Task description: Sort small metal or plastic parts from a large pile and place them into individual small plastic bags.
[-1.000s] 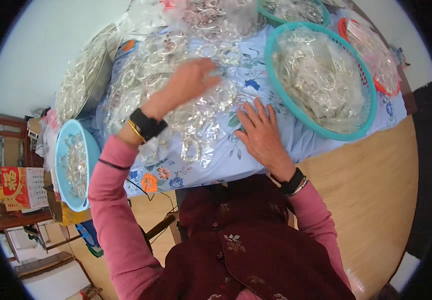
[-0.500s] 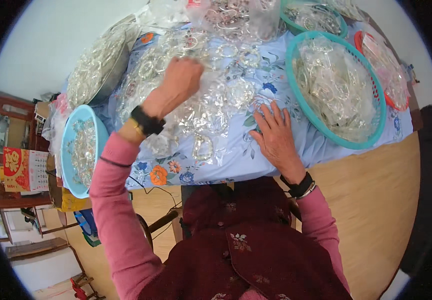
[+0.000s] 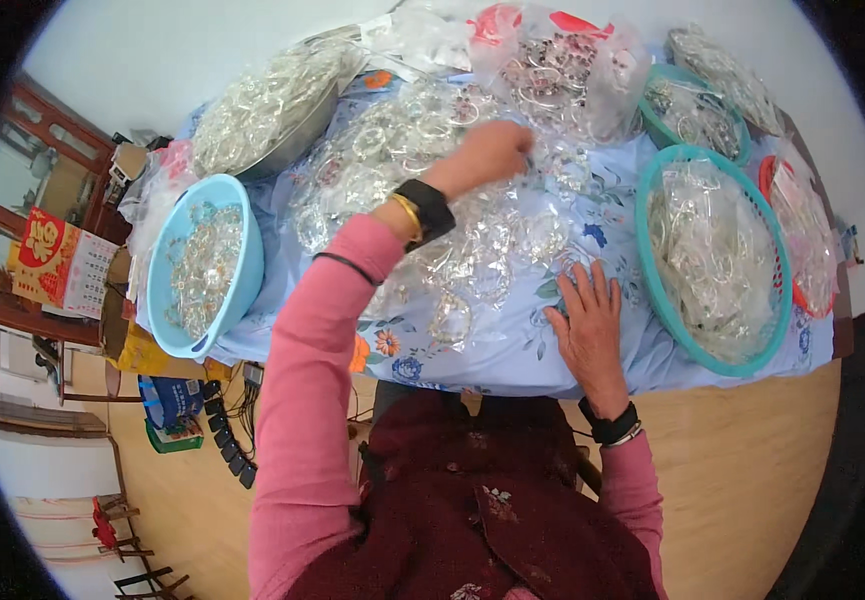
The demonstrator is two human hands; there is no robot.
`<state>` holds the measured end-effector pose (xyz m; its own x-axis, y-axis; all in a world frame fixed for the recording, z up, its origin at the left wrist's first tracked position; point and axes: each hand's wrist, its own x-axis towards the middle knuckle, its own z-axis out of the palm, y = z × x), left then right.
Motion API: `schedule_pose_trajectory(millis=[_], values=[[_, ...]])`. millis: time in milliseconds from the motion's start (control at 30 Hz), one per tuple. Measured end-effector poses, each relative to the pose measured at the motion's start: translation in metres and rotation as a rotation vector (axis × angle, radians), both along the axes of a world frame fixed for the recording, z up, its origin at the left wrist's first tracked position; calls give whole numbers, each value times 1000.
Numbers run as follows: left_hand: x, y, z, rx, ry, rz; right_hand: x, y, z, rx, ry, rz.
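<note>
My left hand [image 3: 484,158] hangs over the right part of a wide pile of bracelets in clear plastic bags [image 3: 407,130]. Its fingers are curled and closed, and what they hold, if anything, is hidden from above. On the flowered blue cloth [image 3: 512,365], right of the pile, my right hand [image 3: 592,325] lies flat with its fingers apart, holding nothing. One bagged bracelet [image 3: 449,318] lies at the near edge of the pile. Beyond my left hand stands a large clear bag of bracelets with dark red beads [image 3: 562,85].
At the left are a light blue basin [image 3: 252,245] of small jewellery and a metal bowl [image 3: 302,140] heaped with bags. A turquoise basket [image 3: 645,250], a smaller green basket [image 3: 747,150] and a red tray [image 3: 820,305] hold more bags at the right.
My left hand has moved to the right across the pile. My right hand stays flat on the cloth. The whole view has shifted, showing more of the far side of the table.
</note>
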<state>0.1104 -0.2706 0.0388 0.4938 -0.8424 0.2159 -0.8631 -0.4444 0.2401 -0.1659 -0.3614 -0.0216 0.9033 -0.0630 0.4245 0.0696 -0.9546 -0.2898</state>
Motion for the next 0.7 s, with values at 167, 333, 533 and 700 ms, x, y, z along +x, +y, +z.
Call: schedule_pose_trajectory(millis=[167, 333, 533, 700], values=[[40, 72, 34, -237, 529, 300, 1, -1, -1, -6, 2, 2], [42, 126, 52, -563, 937, 426, -1, -3, -5, -15, 10, 13], [43, 167, 49, -735, 1035, 426, -3, -2, -6, -45, 41, -13], [50, 190, 33, -846, 1102, 551, -2, 0, -5, -48, 50, -12]])
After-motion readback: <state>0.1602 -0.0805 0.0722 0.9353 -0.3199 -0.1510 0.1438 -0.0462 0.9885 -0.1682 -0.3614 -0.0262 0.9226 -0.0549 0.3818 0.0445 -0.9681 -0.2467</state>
